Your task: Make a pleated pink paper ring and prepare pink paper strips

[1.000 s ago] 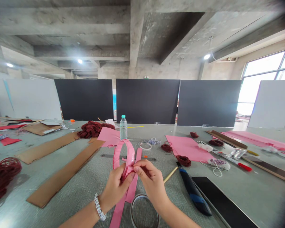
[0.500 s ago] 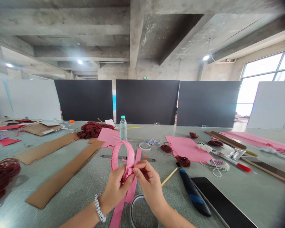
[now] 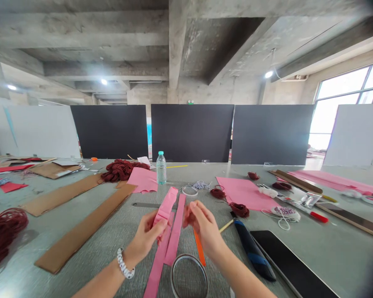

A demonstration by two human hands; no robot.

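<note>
Looks like a craft workshop inside a bare concrete building. Has rough grey beams (image 3: pixel 77 29) overhead, hanging lamps (image 3: pixel 269 74) and a large window (image 3: pixel 338 87) at right. Shows upright black boards (image 3: pixel 192 132) behind a broad work table (image 3: pixel 112 236) strewn with pink strips (image 3: pixel 176 229), dark red yarn (image 3: pixel 119 169) and cardboard strips (image 3: pixel 87 227).

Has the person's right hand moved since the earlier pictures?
Yes, to the right. Earlier, the right hand overlapped the pink strip nearest it; now it shows just right of that strip, clear of the pink piece in the left hand.

Grey table (image 3: pixel 108 248), pink strips (image 3: pixel 175 227), cardboard strips (image 3: pixel 83 229), maroon yarn (image 3: pixel 119 170), bottle (image 3: pixel 161 170)
</note>
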